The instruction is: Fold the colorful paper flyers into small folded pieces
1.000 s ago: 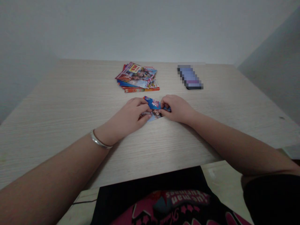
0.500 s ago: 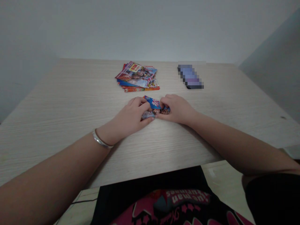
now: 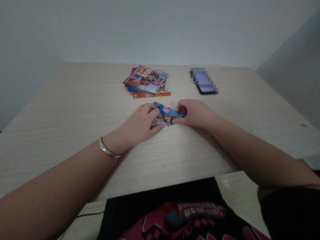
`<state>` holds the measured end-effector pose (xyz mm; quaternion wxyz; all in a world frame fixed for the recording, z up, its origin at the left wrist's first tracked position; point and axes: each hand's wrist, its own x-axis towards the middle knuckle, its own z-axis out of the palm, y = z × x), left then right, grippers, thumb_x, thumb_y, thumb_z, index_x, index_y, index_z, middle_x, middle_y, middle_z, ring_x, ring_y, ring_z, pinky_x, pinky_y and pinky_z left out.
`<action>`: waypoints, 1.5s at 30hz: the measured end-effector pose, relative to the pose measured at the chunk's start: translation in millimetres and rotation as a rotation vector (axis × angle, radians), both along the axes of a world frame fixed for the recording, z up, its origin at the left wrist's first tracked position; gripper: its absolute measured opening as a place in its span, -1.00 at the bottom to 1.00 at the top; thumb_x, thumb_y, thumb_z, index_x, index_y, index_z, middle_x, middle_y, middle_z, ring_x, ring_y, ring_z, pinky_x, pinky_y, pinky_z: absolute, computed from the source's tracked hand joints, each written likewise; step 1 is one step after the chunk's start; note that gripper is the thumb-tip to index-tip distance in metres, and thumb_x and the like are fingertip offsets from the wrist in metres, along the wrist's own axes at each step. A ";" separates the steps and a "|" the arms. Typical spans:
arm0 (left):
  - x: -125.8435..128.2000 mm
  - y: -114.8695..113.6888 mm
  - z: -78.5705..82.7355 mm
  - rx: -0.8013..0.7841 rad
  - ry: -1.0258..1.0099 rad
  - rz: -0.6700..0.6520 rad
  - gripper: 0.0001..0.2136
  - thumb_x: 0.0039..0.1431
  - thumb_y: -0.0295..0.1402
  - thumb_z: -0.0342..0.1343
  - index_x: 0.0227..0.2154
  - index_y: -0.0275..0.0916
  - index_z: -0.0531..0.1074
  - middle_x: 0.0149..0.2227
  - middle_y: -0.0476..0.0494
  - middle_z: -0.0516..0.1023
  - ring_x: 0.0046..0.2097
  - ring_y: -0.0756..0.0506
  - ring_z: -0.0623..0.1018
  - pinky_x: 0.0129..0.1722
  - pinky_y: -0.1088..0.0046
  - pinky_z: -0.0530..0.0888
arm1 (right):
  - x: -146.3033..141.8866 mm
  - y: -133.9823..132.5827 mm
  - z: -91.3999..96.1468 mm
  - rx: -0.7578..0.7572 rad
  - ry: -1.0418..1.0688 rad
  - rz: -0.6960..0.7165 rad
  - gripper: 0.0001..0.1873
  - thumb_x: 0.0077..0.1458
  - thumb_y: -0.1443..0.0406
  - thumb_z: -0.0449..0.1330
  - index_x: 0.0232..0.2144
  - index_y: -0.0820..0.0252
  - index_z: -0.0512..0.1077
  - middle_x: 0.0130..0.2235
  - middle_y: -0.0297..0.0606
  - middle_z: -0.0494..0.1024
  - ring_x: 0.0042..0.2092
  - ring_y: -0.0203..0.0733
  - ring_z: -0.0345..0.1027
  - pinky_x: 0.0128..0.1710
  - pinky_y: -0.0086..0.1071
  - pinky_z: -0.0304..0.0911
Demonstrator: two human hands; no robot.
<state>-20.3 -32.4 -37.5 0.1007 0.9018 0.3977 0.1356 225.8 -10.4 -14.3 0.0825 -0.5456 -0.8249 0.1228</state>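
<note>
A small blue printed paper (image 3: 167,114) with red and white lettering lies folded on the pale wooden table (image 3: 75,110), between both hands. My left hand (image 3: 140,125) presses its left end down with curled fingers. My right hand (image 3: 196,113) pinches the paper's right end with thumb and forefinger. A silver bangle (image 3: 107,150) circles my left wrist. Much of the paper is hidden under my fingers.
A fanned stack of colourful printed sheets (image 3: 147,82) lies farther back at the table's middle. A phone (image 3: 203,81) rests to the right of that stack. A plain wall stands behind the table. My dark printed shirt (image 3: 175,216) fills the bottom edge.
My right hand has slid a little to the right along the paper, so more of the paper shows between my hands. My left hand has stayed in place.
</note>
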 end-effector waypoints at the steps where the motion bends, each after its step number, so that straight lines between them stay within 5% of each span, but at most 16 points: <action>1: -0.5 0.3 -0.1 -0.001 0.002 0.003 -0.61 0.35 -0.13 0.03 0.01 -0.36 0.44 0.13 -0.46 0.38 0.16 -0.37 0.41 0.26 -0.06 0.40 | 2.1 1.2 -0.4 -0.008 0.001 -0.009 -0.60 -0.01 -0.01 0.43 -0.27 0.13 0.50 -0.29 -0.26 0.60 -0.32 -0.18 0.34 -0.35 -0.32 0.03; 7: -1.9 0.5 -0.9 0.003 -0.014 -0.008 -0.64 0.36 -0.15 0.02 -0.01 -0.35 0.45 0.11 -0.44 0.39 0.15 -0.36 0.41 0.26 -0.05 0.40 | -2.9 -2.2 -2.1 0.017 0.003 -0.003 -0.49 0.03 -0.15 0.35 -0.27 0.13 0.47 -0.28 -0.23 0.60 -0.31 -0.15 0.37 -0.36 -0.30 0.06; 11: -2.3 0.2 -2.1 0.007 -0.019 -0.005 -0.65 0.36 -0.14 0.02 -0.01 -0.31 0.44 0.09 -0.42 0.39 0.13 -0.35 0.41 0.24 -0.07 0.42 | -15.1 -11.3 -3.0 0.113 -0.108 -0.024 -0.32 -0.03 -0.29 0.31 -0.20 0.15 0.44 -0.14 -0.07 0.62 -0.11 0.07 0.46 -0.24 -0.22 0.14; 21: -2.4 1.6 -3.5 0.012 -0.008 -0.008 -0.61 0.34 -0.13 0.02 -0.03 -0.38 0.46 0.09 -0.48 0.40 0.13 -0.39 0.42 0.23 -0.07 0.42 | -23.5 -14.5 -1.5 0.104 -0.197 -0.047 -0.22 0.01 -0.35 0.21 -0.12 0.19 0.44 -0.05 0.07 0.61 0.02 0.29 0.47 -0.04 0.00 0.22; 36: -2.9 0.1 -0.7 0.003 0.014 0.007 -0.62 0.36 -0.10 0.02 -0.01 -0.32 0.45 0.11 -0.43 0.40 0.13 -0.35 0.43 0.24 -0.06 0.42 | 14.1 2.7 8.8 -0.025 -0.216 -0.182 -0.26 -0.17 -0.34 0.36 -0.22 0.09 0.42 -0.27 -0.15 0.64 -0.26 0.04 0.47 -0.27 -0.17 0.17; 45: -5.0 2.2 -3.1 -0.001 0.011 0.008 -0.61 0.35 -0.06 0.02 -0.01 -0.28 0.45 0.13 -0.40 0.39 0.16 -0.36 0.41 0.26 -0.06 0.40 | 38.3 8.0 12.1 -0.058 -0.246 -0.260 -0.42 -0.11 -0.16 0.42 -0.21 0.08 0.47 -0.26 -0.14 0.63 -0.29 0.01 0.44 -0.37 -0.20 0.13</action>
